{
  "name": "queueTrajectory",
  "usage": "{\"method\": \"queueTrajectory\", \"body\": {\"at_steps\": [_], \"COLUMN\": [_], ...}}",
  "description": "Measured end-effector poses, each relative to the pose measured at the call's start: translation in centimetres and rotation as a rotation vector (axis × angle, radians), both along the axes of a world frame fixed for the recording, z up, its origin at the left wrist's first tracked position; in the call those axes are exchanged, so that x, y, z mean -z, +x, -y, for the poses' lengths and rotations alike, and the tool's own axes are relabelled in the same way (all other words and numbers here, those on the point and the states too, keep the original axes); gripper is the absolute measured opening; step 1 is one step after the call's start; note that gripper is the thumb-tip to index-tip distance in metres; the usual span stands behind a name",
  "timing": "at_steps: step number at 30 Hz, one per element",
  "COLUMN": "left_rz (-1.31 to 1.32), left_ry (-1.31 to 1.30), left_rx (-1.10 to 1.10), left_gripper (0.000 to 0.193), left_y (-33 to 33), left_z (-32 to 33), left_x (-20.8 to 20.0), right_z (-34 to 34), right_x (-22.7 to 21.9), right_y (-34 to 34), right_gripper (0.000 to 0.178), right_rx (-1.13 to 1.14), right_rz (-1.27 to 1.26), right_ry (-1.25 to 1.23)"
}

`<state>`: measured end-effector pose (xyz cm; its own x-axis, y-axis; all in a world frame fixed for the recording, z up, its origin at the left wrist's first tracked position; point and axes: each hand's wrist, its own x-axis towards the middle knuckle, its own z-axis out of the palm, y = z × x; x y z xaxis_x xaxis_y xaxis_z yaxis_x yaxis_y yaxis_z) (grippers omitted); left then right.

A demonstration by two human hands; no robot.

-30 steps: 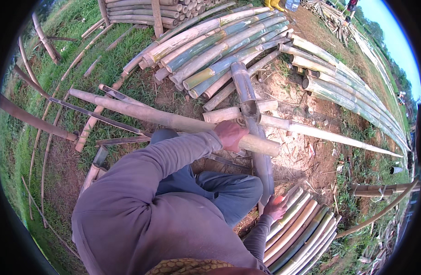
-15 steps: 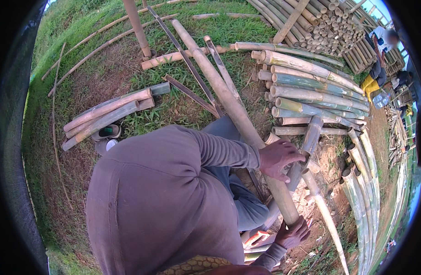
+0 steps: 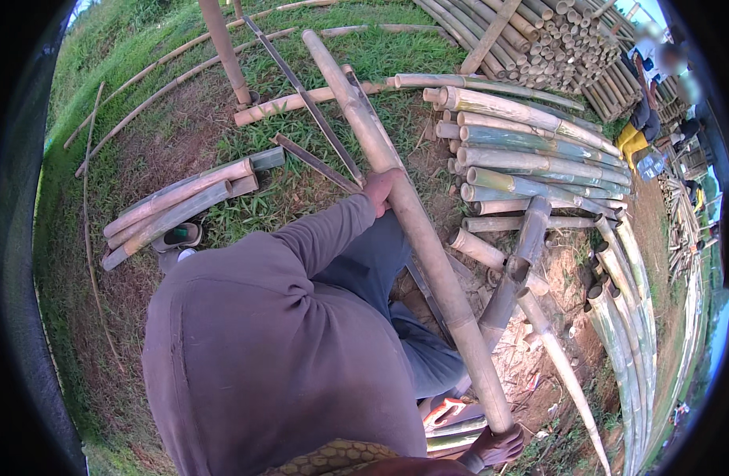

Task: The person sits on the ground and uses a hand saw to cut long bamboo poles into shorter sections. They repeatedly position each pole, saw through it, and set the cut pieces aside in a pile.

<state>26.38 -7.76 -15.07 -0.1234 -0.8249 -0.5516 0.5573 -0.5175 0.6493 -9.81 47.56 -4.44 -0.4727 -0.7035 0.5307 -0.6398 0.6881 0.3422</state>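
A long bamboo pole (image 3: 428,234) slants from the grass at the far middle down to the near right, passing over my trouser leg. My left hand (image 3: 383,190) is closed around its middle. At the pole's near end, my right hand (image 3: 498,446) grips the rim, its fingers partly hidden behind the bamboo. Just right of the pole stands a dark, slanted bamboo post (image 3: 531,230) with a hole in its side, and a short bamboo piece (image 3: 481,248) lies against it. A saw with an orange handle (image 3: 444,412) rests near my right forearm.
Cut bamboo lengths (image 3: 539,163) lie stacked at right, with more bamboo poles (image 3: 626,341) below them. A few bamboo pieces (image 3: 182,198) lie on the grass at left. Split bamboo strips (image 3: 305,99) lie beyond my left hand. A person in yellow boots (image 3: 636,141) is at far right.
My left hand has left the spot beside the dark post and now grips the pole farther up. My right hand and the pole's near end have moved nearer to me.
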Motion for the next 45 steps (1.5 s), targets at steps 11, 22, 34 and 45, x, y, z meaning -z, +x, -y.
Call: {"method": "queueTrajectory", "body": {"at_steps": [11,22,34,45], "left_rz": [-0.063,0.431,0.441,0.005], "left_ry": [-0.191,-0.347,-0.766,-0.439], "left_rx": [0.709,0.802,0.888,1.412], "left_gripper": [0.061,0.093,0.107,0.09], "left_y": [-12.4,-30.2,-36.1,-7.9], "left_z": [-9.5,-13.1,-2.0,-16.6], "left_x": [-6.8,-5.0,0.3,-5.4], "right_z": [-19.1,-21.7,-5.5,22.3], "right_x": [0.3,5.8,7.1,2.7], "right_y": [11.9,25.6,24.5,15.7], "right_gripper": [0.048,0.053,0.044,0.043], "right_rx": [0.504,0.807,0.258,-0.062], "right_rz": [0.412,1.083,1.729,2.296], "right_ry": [0.118,0.027,-0.489,-1.031]}}
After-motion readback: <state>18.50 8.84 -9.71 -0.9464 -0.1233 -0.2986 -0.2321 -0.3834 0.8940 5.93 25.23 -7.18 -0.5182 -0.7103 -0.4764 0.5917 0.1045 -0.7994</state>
